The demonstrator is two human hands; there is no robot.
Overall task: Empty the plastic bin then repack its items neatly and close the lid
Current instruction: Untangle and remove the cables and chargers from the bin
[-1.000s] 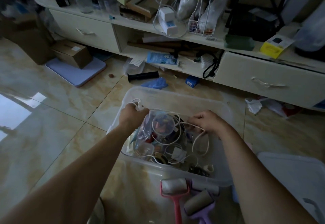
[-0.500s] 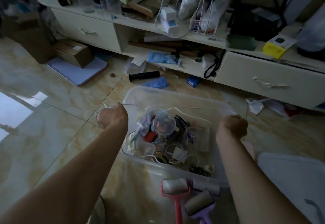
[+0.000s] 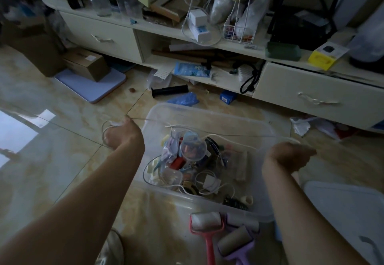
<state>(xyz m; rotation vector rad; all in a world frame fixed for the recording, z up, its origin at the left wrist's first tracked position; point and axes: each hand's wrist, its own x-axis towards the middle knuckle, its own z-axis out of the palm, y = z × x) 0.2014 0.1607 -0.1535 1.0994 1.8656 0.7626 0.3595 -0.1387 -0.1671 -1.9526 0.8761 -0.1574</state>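
Hands, left (image 3: pixel 121 134) & right (image 3: pixel 289 156), fisted on white cable (image 3: pixel 228 135) w/ bin (image 3: pixel 207 110) between; I'd coil slowly.

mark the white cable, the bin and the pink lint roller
white cable (image 3: pixel 239 135): head view, taut stretch between the hands.
bin (image 3: pixel 207 113): head view, far rim.
pink lint roller (image 3: pixel 208 244): head view, handle.
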